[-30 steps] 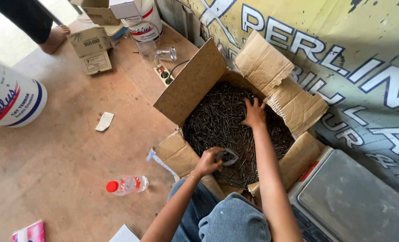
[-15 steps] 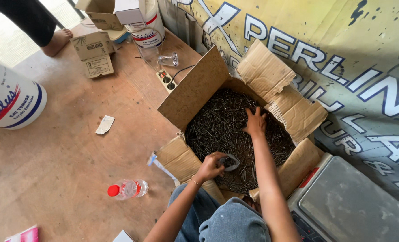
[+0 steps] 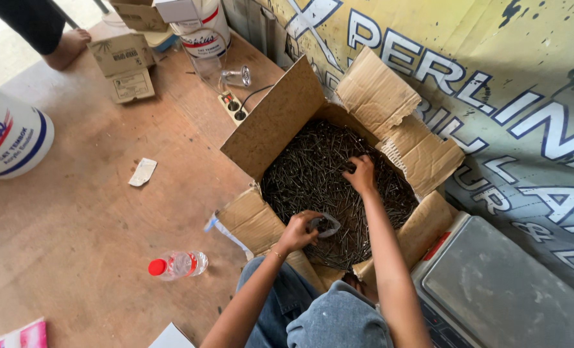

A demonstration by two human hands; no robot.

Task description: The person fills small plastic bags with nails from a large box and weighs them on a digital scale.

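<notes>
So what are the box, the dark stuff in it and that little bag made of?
The box looks like brown corrugated cardboard, matte, with torn, creased flaps. The nails look like dark, dull metal: thin straight pins. The small bag in the left hand seems thin clear plastic, glossy and crumpled.

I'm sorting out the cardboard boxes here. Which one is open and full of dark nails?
The big cardboard box with spread flaps, where both hands reach in. The small boxes at the top left are shut.
</notes>
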